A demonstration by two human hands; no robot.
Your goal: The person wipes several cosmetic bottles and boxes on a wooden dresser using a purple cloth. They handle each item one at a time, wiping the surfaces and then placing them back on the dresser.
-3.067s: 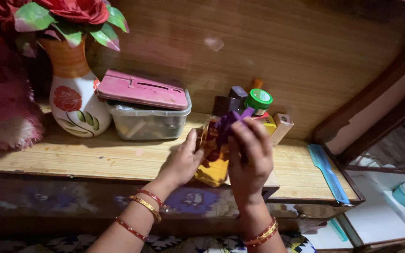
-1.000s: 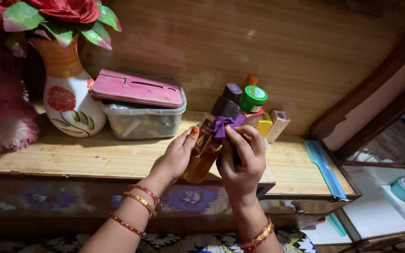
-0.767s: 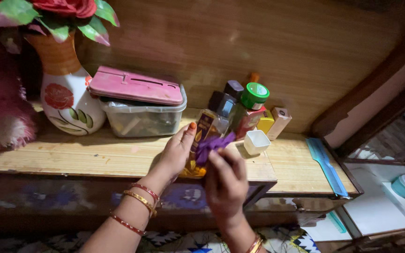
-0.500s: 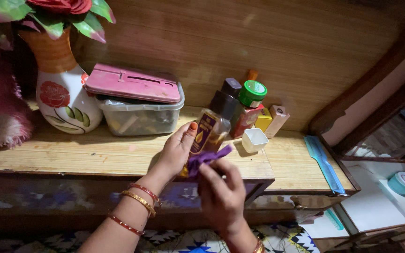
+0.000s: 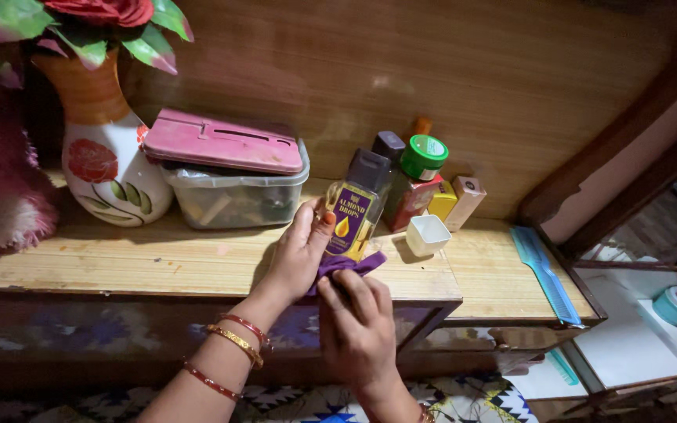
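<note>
Left hand (image 5: 298, 249) grips amber oil bottle (image 5: 353, 215), dark cap on. Right hand (image 5: 356, 329) pinches purple cloth (image 5: 348, 265) at bottle base. Clear tub (image 5: 237, 201) under pink lid (image 5: 222, 143), contents murky.

Dim light. Wooden shelf (image 5: 158, 262) against wood-panelled back wall (image 5: 448, 70); patterned floor (image 5: 464, 403) below.

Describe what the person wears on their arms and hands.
Both forearms are bare, with no sleeves in view. The left wrist carries three bangles: two thin red ones with a gold one between them. The left hand has orange polish on the thumbnail. The right hand shows no rings; a bangle at its wrist barely shows at the picture's bottom edge.
</note>
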